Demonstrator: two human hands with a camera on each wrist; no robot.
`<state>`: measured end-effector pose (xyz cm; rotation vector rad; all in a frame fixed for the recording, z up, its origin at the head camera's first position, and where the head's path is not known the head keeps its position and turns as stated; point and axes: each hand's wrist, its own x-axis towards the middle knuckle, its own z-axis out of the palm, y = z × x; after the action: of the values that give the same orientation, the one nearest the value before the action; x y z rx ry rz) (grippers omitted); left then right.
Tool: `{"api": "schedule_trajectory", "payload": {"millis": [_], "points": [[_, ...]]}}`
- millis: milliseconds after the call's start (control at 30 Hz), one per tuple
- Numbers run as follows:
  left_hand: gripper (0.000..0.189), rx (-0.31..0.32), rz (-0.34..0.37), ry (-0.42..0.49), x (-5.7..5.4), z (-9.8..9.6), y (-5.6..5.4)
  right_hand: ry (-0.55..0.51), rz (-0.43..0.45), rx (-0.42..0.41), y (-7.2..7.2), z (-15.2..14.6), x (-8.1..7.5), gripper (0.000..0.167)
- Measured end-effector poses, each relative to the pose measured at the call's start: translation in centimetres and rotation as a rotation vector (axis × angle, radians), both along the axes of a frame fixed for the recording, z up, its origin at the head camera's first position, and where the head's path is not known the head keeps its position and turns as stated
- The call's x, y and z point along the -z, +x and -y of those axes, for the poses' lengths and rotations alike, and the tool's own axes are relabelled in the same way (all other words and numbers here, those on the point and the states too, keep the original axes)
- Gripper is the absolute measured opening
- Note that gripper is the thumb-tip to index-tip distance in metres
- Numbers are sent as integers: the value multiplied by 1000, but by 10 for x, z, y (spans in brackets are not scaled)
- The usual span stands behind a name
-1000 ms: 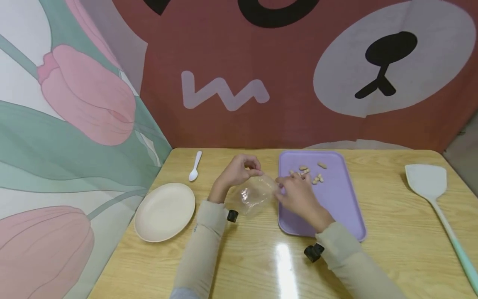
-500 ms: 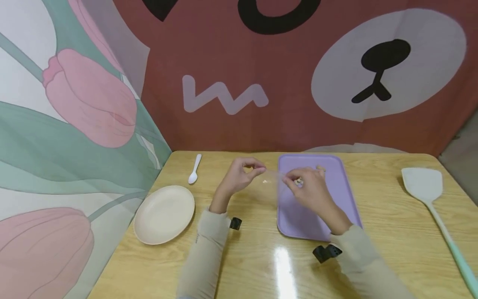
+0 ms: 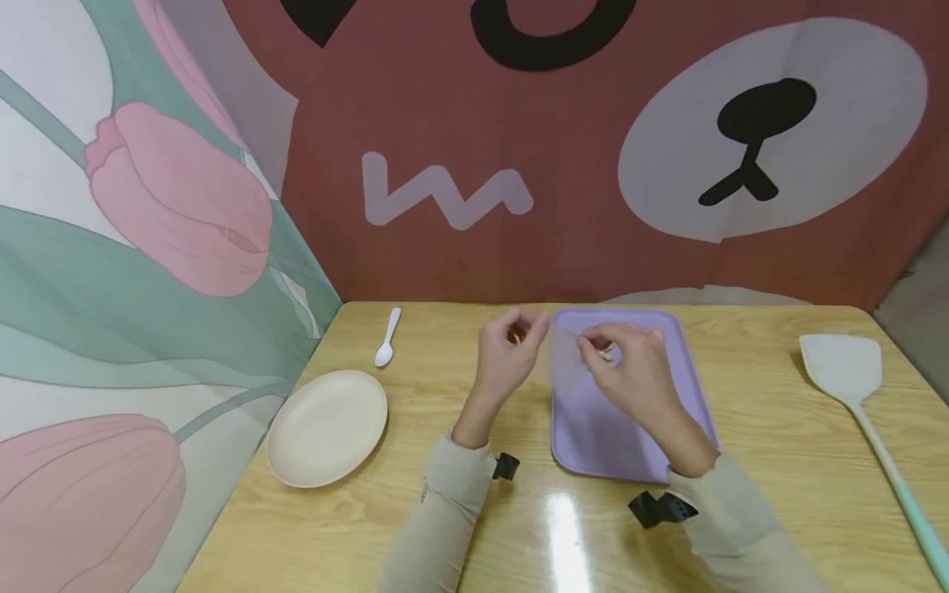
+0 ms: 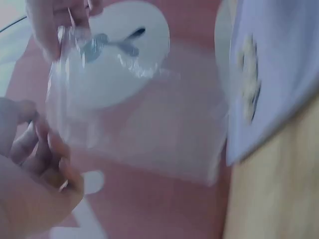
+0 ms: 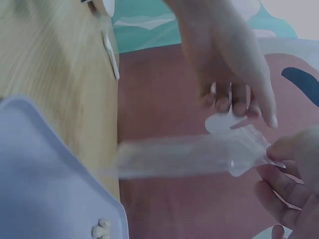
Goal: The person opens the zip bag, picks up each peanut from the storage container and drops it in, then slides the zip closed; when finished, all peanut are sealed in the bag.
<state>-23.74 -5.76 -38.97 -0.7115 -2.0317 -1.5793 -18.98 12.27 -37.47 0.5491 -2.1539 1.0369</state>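
A clear plastic bag (image 4: 154, 124) hangs from my right hand (image 3: 633, 366), whose thumb and fingers pinch its top edge. In the right wrist view the bag (image 5: 174, 157) looks narrow and slightly blurred, seen nearly edge-on. My left hand (image 3: 507, 354) is close beside the bag's top, its fingers loosely bent and holding nothing. Below the right hand lies a purple tray (image 3: 604, 449). Several peanuts (image 4: 249, 79) are clustered on it; in the head view the right hand mostly hides them.
A cream plate (image 3: 326, 428) stands on the left of the wooden table, with a white spoon (image 3: 387, 339) behind it. To the right lies a long spatula (image 3: 845, 366) with a green handle. A curtain printed with a bear (image 3: 445, 263) borders the back edge.
The hands have lifted the bag and drawn it rightward over the tray. My left hand has moved right and let go of the bag, while the right hand keeps its pinch.
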Motion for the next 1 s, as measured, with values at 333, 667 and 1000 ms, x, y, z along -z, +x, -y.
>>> {"api": "schedule_trajectory", "payload": {"millis": [333, 667, 1000], "points": [[20, 175, 326, 99, -11, -3, 11, -60, 125, -82, 0, 8, 0, 5], [14, 414, 306, 113, -4, -4, 6, -221, 463, -211, 0, 4, -9, 22], [19, 409, 311, -56, -2, 5, 2, -249, 503, -209, -4, 6, -8, 14]]}}
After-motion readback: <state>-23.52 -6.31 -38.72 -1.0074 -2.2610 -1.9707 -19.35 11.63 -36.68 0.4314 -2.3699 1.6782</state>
